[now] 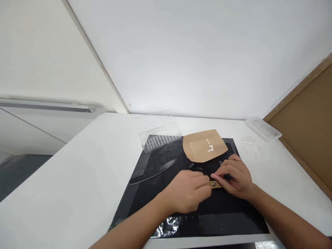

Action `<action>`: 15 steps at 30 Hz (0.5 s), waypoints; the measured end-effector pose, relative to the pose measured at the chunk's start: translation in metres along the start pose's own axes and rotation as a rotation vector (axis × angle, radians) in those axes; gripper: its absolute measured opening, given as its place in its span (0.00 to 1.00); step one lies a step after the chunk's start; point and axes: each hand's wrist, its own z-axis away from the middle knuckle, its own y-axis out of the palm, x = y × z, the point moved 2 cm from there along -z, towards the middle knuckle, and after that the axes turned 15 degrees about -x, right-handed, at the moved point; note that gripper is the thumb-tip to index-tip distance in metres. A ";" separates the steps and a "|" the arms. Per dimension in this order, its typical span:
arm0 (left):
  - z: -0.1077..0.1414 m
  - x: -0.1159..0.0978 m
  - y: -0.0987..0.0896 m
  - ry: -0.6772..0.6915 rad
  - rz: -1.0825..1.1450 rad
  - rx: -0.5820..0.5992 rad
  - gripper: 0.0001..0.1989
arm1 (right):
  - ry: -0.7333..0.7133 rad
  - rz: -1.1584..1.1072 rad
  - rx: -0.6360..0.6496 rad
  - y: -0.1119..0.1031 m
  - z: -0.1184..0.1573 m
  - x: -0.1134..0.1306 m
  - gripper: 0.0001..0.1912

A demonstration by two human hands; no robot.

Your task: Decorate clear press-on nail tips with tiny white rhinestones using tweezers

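Observation:
Low over the black mat [212,224], my left hand [190,192] is closed, fingers curled in and slightly blurred. What it grips is hidden. My right hand [234,176] is pinched, thumb against forefinger; anything between the tips is too small to make out. Between the two hands shows a short tan strip [218,185] with a round metal stud [214,184]. Its ends pass out of sight by my fingers. Just beyond lie small clear nail tips, one [191,165] tilted and another [199,168] flat on the mat.
A curved dark nail file [155,173] lies on the mat's left. Behind it stands a clear box [160,133] with rows of nail tips. A brown card [199,147] carries white blobs. A translucent tray [263,128] sits back right, by a cardboard panel [306,117].

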 end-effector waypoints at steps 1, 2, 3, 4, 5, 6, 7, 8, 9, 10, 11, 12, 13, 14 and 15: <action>0.001 -0.005 0.002 0.081 -0.038 0.041 0.13 | 0.000 -0.004 -0.003 0.000 0.000 0.000 0.10; 0.001 -0.010 0.004 0.138 -0.079 0.074 0.14 | 0.000 -0.006 -0.005 0.000 0.000 0.000 0.10; 0.002 -0.016 0.007 0.172 -0.117 0.097 0.15 | 0.000 -0.007 -0.006 0.000 0.001 0.000 0.10; 0.002 -0.021 0.009 0.188 -0.146 0.111 0.15 | 0.000 -0.007 -0.007 -0.001 0.001 0.000 0.11; 0.002 -0.028 0.010 0.196 -0.165 0.123 0.15 | -0.001 -0.008 -0.008 -0.001 0.002 0.000 0.11; 0.001 -0.034 0.012 0.203 -0.179 0.131 0.15 | -0.001 -0.008 -0.008 -0.001 0.003 -0.001 0.11; 0.000 -0.040 0.013 0.205 -0.191 0.139 0.16 | -0.003 -0.009 -0.011 -0.001 0.003 -0.001 0.11; -0.002 -0.047 0.014 0.208 -0.197 0.156 0.16 | -0.008 -0.012 -0.013 -0.001 0.004 0.000 0.11; -0.004 -0.054 0.014 0.206 -0.200 0.184 0.16 | -0.018 -0.017 -0.015 -0.002 0.004 0.001 0.10; -0.006 -0.060 0.015 0.193 -0.201 0.226 0.16 | -0.031 -0.026 -0.019 -0.003 0.003 0.003 0.10; -0.008 -0.066 0.016 0.174 -0.197 0.284 0.16 | -0.044 -0.040 -0.022 -0.005 0.002 0.006 0.09; -0.009 -0.071 0.018 0.151 -0.185 0.344 0.16 | -0.047 -0.063 -0.019 -0.006 0.000 0.010 0.08; -0.011 -0.076 0.020 0.122 -0.158 0.399 0.15 | -0.032 -0.098 -0.002 -0.008 -0.002 0.015 0.07; -0.012 -0.079 0.023 0.059 -0.112 0.422 0.14 | -0.013 -0.145 0.021 -0.010 -0.005 0.022 0.08; -0.013 -0.082 0.026 -0.031 -0.056 0.413 0.13 | 0.037 -0.205 0.073 -0.010 -0.009 0.029 0.09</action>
